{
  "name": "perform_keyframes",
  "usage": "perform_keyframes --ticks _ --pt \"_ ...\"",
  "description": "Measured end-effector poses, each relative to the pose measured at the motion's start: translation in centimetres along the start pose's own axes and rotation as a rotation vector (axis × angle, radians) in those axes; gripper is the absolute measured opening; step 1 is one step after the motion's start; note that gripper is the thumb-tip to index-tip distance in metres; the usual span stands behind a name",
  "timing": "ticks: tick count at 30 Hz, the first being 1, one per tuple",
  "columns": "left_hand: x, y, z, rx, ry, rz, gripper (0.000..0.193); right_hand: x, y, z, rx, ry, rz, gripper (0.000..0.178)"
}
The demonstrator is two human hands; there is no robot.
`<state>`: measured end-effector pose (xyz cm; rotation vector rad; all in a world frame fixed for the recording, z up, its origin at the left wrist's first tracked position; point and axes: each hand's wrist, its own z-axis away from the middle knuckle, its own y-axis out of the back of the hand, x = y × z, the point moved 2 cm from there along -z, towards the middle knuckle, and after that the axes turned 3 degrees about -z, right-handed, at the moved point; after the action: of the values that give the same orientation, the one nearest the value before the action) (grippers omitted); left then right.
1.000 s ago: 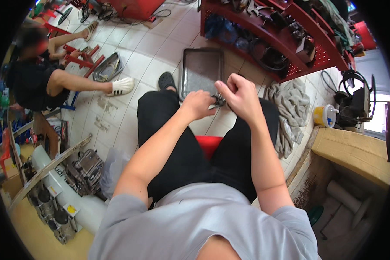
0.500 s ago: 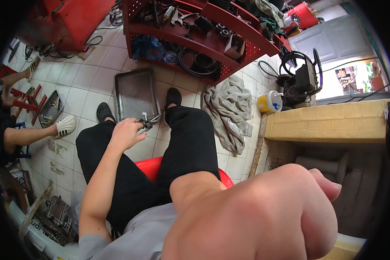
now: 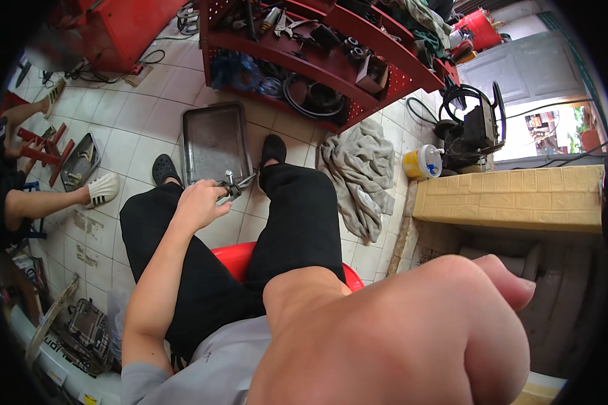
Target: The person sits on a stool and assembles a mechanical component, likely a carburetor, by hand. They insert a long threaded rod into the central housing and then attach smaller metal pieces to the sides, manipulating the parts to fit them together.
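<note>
My left hand (image 3: 201, 204) is closed around a small metal part with a short upright post and a thin lever-like arm (image 3: 231, 185), held between my knees. Just beyond it, a shallow grey metal tray (image 3: 215, 138) lies on the floor between my feet, and the part overlaps its near edge from here. My right hand (image 3: 412, 324) is raised very close to the camera, its back toward me and its fingers curled under. A fingertip (image 3: 510, 283) pokes out at its far side; whatever the curled fingers hold is hidden.
A red tool cart (image 3: 304, 61) with tools stands ahead. Right of the tray lie a crumpled grey cloth (image 3: 359, 175), a yellow-white bucket (image 3: 422, 162) and a yellow tiled ledge (image 3: 510, 196). At left, another person's leg (image 3: 47, 201) is near a small tray (image 3: 81, 162). I sit on a red stool (image 3: 240, 260).
The view has shifted slightly, so the cart and tray appear a little to the right. Both hands keep nearly the same pose; the metal part is still in my left hand.
</note>
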<state>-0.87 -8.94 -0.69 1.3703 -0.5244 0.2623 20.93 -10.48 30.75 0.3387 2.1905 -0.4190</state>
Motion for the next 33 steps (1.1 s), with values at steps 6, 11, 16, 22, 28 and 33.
perform_keyframes --ticks 6,11,16,22,28,33 --pt "0.1 0.0 0.0 -0.009 0.008 -0.012 0.031 -0.2 -0.2 -0.1 -0.005 0.007 0.008 0.029" --pt "0.0 -0.1 -0.1 -0.016 0.002 -0.019 0.031 -0.4 -0.7 -0.2 -0.010 0.016 0.023 0.027" --pt "-0.3 -0.1 0.0 -0.006 -0.001 -0.031 0.030 -0.5 -1.1 -0.9 -0.009 0.036 0.030 0.026" --pt "0.1 0.0 0.0 -0.017 0.001 -0.029 0.030 -0.5 -1.2 -1.1 0.013 0.047 0.026 0.023" --pt "-1.2 -0.3 0.8 -0.014 0.024 -0.059 0.031 3.0 -1.5 -1.7 0.144 0.064 -0.082 0.021" --pt "-0.7 -0.1 -0.3 0.161 -0.025 -0.092 0.031 13.6 3.7 -2.4 0.446 -0.187 0.163 0.020"
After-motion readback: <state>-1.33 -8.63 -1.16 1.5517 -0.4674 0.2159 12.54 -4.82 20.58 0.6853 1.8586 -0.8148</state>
